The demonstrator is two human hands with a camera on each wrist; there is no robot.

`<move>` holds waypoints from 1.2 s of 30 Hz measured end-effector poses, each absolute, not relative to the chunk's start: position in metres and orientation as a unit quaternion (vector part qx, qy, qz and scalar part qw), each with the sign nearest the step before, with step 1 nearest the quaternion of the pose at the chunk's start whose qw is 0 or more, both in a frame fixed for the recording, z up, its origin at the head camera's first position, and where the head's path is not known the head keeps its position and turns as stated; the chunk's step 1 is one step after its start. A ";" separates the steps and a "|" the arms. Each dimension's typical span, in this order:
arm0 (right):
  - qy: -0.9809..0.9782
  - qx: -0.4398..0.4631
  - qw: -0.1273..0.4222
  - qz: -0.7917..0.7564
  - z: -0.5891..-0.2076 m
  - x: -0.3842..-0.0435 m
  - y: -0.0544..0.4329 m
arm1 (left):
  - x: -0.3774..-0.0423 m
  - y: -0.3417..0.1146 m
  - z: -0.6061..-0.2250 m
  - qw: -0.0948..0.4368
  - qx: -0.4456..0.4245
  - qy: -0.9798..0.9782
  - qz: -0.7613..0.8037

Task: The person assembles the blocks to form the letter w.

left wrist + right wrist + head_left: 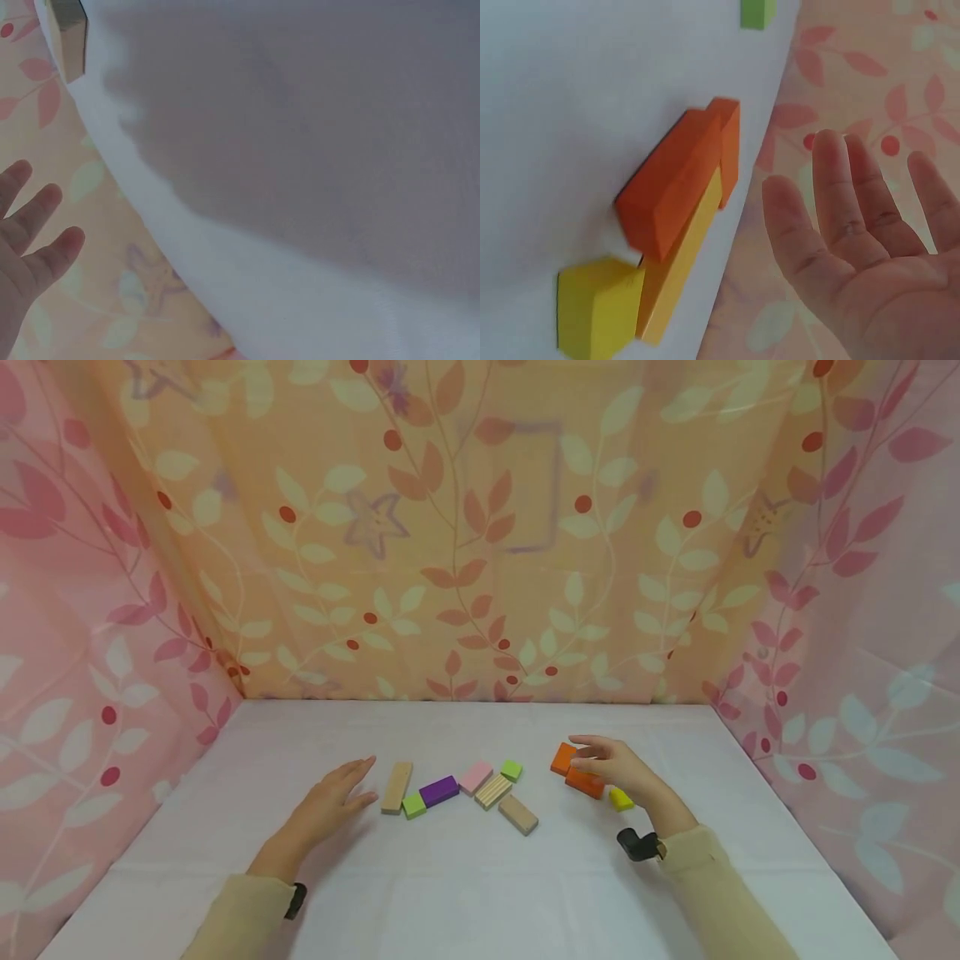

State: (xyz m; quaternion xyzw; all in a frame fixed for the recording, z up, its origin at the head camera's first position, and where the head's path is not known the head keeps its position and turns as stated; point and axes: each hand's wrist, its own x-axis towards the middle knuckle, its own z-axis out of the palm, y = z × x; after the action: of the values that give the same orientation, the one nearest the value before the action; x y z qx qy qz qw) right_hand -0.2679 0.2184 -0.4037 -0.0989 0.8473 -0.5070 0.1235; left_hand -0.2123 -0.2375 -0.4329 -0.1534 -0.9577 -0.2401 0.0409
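Observation:
My left hand (330,803) hovers over the table with its fingers spread, just left of a long plain wooden block (397,787). Nothing is in its grasp. My right hand (618,767) reaches over two orange blocks (585,783), fingers extended and holding nothing. The right wrist view shows those orange blocks (676,180) beside a long yellow-orange block (679,270) and a yellow block (600,307). In the head view the right hand hides the yellow-orange block, while the yellow block (621,799) shows below the palm.
Between the hands lie a green cube (414,805), a purple block (439,791), a pink block (476,777), a ribbed wooden block (493,792), a second green block (512,770) and a plain wooden block (518,814). Patterned curtains (450,610) enclose the white table (465,893).

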 end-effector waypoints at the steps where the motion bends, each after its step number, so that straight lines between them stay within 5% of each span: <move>1: 0.847 -0.102 0.125 -0.507 -0.404 -0.269 0.215 | -0.213 -0.238 -0.434 0.041 -0.153 -0.958 -0.240; 24: 0.840 -0.219 0.181 -0.462 -0.413 -0.292 0.118 | -0.234 -0.235 -0.444 0.007 -0.181 -0.953 -0.241; 36: 0.871 -0.269 0.209 -0.354 -0.428 -0.315 0.072 | -0.250 -0.223 -0.448 -0.079 -0.137 -0.958 -0.239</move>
State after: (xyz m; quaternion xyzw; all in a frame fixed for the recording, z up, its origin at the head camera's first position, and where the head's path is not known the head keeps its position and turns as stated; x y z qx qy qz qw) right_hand -0.3155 0.0723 -0.4284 -0.2694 0.8708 -0.3540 0.2091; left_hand -0.2503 -0.2232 -0.4484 -0.1367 -0.9581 -0.2393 -0.0786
